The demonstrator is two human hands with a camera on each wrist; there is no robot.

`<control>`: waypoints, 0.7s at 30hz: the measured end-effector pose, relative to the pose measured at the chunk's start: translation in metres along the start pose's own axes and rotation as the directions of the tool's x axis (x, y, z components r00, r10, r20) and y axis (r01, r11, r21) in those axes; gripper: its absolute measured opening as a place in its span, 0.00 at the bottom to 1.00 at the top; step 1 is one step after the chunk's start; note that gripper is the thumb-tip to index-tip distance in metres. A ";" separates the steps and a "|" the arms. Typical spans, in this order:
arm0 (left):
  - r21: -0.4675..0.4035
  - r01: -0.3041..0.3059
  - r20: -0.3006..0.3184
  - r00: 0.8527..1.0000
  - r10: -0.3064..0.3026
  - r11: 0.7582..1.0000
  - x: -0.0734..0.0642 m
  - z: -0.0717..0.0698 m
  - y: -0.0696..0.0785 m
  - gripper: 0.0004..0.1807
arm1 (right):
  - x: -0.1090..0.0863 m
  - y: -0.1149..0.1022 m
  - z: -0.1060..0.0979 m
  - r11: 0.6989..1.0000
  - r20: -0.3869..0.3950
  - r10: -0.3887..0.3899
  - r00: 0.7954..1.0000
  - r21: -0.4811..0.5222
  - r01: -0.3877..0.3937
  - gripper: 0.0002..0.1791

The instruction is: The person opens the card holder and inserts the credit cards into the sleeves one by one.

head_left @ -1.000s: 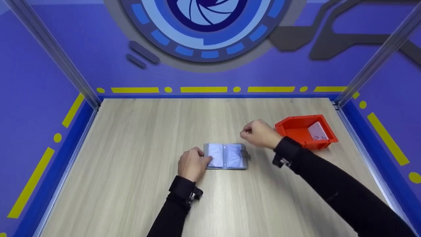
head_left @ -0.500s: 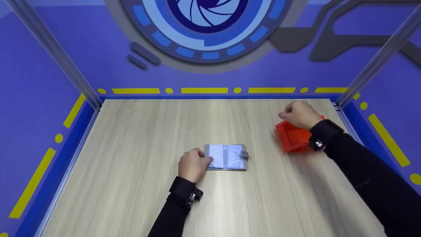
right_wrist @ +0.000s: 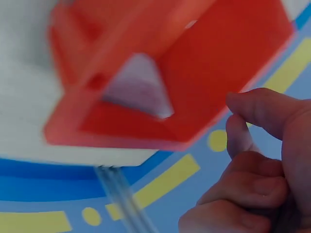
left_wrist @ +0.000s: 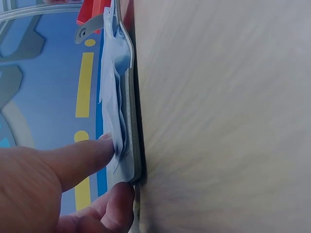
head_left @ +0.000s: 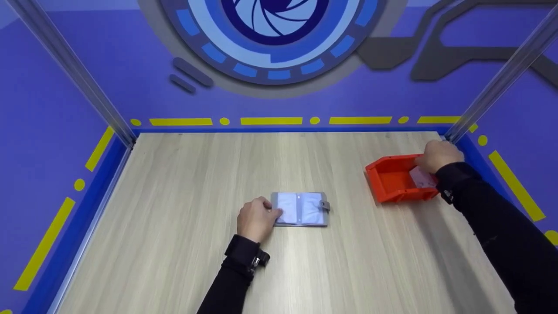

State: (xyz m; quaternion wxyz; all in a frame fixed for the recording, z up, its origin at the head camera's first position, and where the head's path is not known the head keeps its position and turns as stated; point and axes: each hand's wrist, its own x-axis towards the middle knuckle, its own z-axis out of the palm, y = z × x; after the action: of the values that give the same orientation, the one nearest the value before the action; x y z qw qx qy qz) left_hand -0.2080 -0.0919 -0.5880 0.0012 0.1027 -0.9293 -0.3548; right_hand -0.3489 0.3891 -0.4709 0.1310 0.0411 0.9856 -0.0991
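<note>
Soft inside, stiffer outside: hold the edge

On my feed, the left hand (head_left: 254,220) pinches the left edge of an open card album (head_left: 300,209) lying on the desk (head_left: 174,218), thumb over the plastic sleeves (head_left: 287,209). I judge it light: the sleeves look slippery and easily creased, the grey cover (head_left: 274,200) stiffer, so I'd hold the cover's edge, clear of the snap strap (head_left: 325,206). Further right, a red bin (head_left: 405,194), presumably rigid, holds a pale pinkish card (head_left: 421,178), probably thin and bendable; I'd lift it by one edge. The right hand (head_left: 442,156) is at the bin's right end, fingers curled in, nothing visible between thumb and forefinger.
</note>
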 end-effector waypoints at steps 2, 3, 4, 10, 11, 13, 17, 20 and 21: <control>-0.001 0.005 0.001 1.000 -0.005 1.000 0.000 0.000 0.001 0.17 | 0.000 0.007 0.003 1.000 -0.005 0.018 1.000 -0.016 -0.018 0.20; -0.002 0.004 0.001 1.000 -0.004 1.000 0.000 0.000 0.000 0.17 | 0.000 0.010 0.005 0.999 -0.004 0.029 1.000 -0.020 -0.029 0.21; -0.002 0.003 0.000 1.000 -0.003 1.000 0.000 0.000 0.000 0.17 | 0.001 0.012 0.007 0.999 -0.003 0.042 0.999 -0.021 -0.042 0.22; -0.005 -0.003 -0.002 1.000 0.003 1.000 0.000 -0.001 0.000 0.16 | 0.003 0.020 0.015 0.993 -0.012 0.105 0.994 -0.057 -0.106 0.24; -0.007 -0.004 -0.002 1.000 0.004 1.000 0.000 -0.001 0.000 0.16 | 0.002 0.021 0.016 0.992 -0.017 0.111 0.994 -0.066 -0.112 0.24; -0.011 -0.006 -0.002 1.000 0.006 1.000 0.000 -0.001 0.000 0.16 | -0.001 0.021 0.018 0.990 -0.026 0.120 0.992 -0.076 -0.121 0.24; -0.010 -0.015 -0.007 1.000 0.015 1.000 0.000 0.000 0.000 0.16 | -0.009 0.021 0.020 0.989 -0.028 0.130 0.991 -0.062 -0.131 0.25; -0.007 -0.019 -0.012 1.000 0.019 1.000 0.000 0.000 0.000 0.16 | -0.010 0.021 0.019 0.990 -0.031 0.127 0.991 -0.053 -0.129 0.25; -0.007 -0.017 -0.013 1.000 0.017 1.000 0.000 0.000 -0.001 0.16 | -0.010 0.022 0.019 0.991 -0.034 0.125 0.992 -0.052 -0.127 0.25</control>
State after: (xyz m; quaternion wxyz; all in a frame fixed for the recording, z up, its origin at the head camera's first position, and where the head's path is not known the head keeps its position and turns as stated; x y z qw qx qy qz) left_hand -0.2082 -0.0926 -0.5883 0.0105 0.0970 -0.9289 -0.3572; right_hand -0.3326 0.4060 -0.4903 0.1227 0.1012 0.9852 -0.0635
